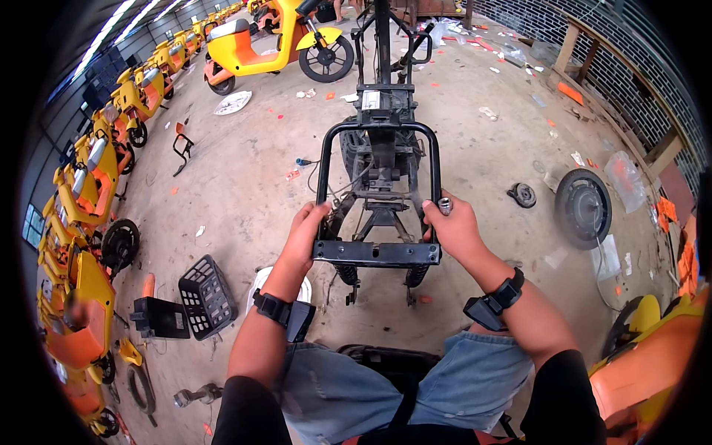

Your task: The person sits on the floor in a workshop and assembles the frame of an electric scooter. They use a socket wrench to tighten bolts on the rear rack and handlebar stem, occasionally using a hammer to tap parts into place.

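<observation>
A stripped black scooter frame [377,253] stands in front of me, its looped rear rack tube and flat cross plate nearest. My left hand [302,231] is closed around the left side tube, just above the plate. On the opposite tube my right hand [454,228] is closed too. A shiny metal socket end [445,205] sticks up beside the right thumb; the rest of that tool is hidden in the hand. Below the plate hang two black shock absorbers [417,276], with no rear wheel between them. A cable [348,185] loops out on the frame's left.
Yellow scooters [89,189] line the left side; another [256,46] stands far ahead, and one [638,371] is close at right. A hub-motor wheel [584,208] lies right, near a small black round part [522,195]. A black crate [209,297] and box [161,317] sit left.
</observation>
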`<state>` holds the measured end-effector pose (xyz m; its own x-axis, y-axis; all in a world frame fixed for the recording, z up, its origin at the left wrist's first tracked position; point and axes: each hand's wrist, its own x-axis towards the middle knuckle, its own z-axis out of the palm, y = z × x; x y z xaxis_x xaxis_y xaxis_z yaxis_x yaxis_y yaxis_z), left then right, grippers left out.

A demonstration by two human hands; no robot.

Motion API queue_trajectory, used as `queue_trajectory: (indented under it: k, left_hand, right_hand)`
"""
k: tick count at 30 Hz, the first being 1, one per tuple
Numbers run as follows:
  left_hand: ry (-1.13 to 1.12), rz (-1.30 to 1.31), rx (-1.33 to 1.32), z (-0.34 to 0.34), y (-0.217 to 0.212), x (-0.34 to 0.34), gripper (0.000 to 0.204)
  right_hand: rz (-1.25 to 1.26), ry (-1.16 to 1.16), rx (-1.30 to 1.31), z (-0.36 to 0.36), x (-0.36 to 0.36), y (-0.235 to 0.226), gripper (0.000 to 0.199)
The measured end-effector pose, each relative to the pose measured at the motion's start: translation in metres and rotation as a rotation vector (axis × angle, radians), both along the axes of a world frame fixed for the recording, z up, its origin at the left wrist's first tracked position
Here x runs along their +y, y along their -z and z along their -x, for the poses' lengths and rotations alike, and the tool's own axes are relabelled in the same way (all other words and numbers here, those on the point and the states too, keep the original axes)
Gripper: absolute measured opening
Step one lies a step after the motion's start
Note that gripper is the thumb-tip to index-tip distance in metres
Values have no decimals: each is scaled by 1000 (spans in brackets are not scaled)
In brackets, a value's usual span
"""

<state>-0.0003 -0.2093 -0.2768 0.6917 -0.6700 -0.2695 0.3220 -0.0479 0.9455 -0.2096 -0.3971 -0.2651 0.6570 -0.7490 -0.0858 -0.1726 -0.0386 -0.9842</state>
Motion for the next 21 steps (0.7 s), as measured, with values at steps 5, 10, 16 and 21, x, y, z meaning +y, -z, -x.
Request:
queue_trajectory:
  k: [5,10,16,21]
  left_hand:
    - [-278,-334,-476,-9,7,-6,39]
    - [-241,-581,-1140,5,-17,-16,25]
    - [-27,-125,-1473,29,-22,-29,21]
    - [266,-133,-1280,16,-27,-24,23]
  right_hand:
    - [144,-37,-29,-2,-3,11,21]
    - [183,-9,-10,5,-9,14,24]
    - [274,72,86,2,-3,15,33]
    - [492,-57,336,6,-1,-11,52]
